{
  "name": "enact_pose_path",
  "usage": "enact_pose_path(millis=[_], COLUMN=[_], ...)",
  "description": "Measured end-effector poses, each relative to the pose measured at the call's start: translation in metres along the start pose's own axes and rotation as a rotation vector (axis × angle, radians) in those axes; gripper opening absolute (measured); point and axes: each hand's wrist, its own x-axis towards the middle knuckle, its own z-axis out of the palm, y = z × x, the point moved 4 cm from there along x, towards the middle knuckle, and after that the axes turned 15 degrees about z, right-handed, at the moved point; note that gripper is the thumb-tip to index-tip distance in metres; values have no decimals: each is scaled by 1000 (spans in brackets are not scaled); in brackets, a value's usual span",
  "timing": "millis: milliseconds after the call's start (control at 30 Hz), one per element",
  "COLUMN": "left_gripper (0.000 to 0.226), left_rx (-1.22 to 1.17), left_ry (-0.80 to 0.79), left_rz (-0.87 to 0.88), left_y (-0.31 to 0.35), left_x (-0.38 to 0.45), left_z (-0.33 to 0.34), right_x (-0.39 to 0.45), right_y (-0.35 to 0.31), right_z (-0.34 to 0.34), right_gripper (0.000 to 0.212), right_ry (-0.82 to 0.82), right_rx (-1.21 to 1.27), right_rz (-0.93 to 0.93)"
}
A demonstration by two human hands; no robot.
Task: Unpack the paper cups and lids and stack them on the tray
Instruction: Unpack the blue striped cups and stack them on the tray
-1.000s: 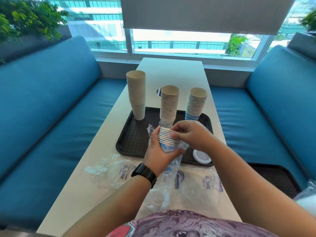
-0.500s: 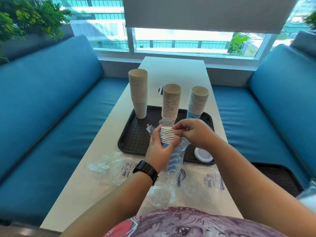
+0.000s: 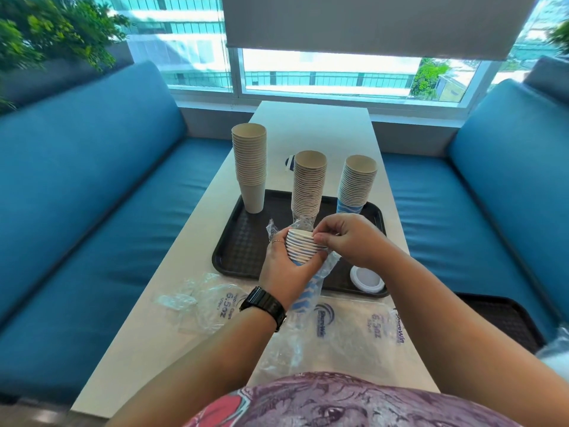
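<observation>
**Peeling wrap off a held cup stack above the tray**

Holding a sleeve of blue-striped cups [image 3: 303,249] over the near half of the black tray [image 3: 234,251], we have the left hand [image 3: 284,269] curled round its middle; the lower part is hidden by palm and clear wrap [image 3: 320,275], so no cup count there. Our right hand [image 3: 348,238] pinches at the top rim w/ fingertips; whether it grips wrap or a cup edge we can't tell.

3 upright stacks stand on the tray's far side: tall plain stack [image 3: 250,167] at the far-left corner, middle stack [image 3: 308,184] w/ base hidden behind the held cups, right stack [image 3: 357,183] showing a blue bottom cup. 1 white lid [image 3: 367,279] sits at the near-right corner, just beside the rim. Tray's near-left area is bare.

2 empty printed bags lie on the white surface [image 3: 308,124]: left bag [image 3: 212,303], near bag [image 3: 354,331] touching the tray's near edge. A small blue-white item [image 3: 289,163] peeks from behind the middle stack, unclear what. A second dark tray [image 3: 498,322] on the right bench is partly cut off by our arm.
</observation>
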Motion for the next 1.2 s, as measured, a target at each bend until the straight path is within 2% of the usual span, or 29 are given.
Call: enact_pose_path(millis=[167, 333, 567, 733, 800, 1033, 1200], left_gripper=[73, 73, 89, 70, 69, 79, 78], left_rx=[-4, -27, -29, -58, -66, -62, -72], left_ry=[-2, 28, 16, 8, 20, 4, -6], left_rz=[-6, -4, -20, -33, -38, -71, -89], left_y=[-1, -10, -10, -16, -19, -28, -30], left_x=[1, -4, -5, -5, -4, -1, 0], left_z=[0, 2, 3, 6, 6, 8, 8], right_x=[1, 8, 21, 38, 45, 76, 101], right_y=[-1, -2, -1, -6, -11, -21, -12], right_z=[1, -11, -36, -64, -83, -143, -146], right_gripper=[7, 9, 9, 8, 8, 18, 21], right_ry=[11, 145, 298, 368, 437, 710, 754], right_rx=[-44, -20, -30, -35, -44, -210, -394], right_rz=[-12, -20, -51, -77, -91, -58, -38])
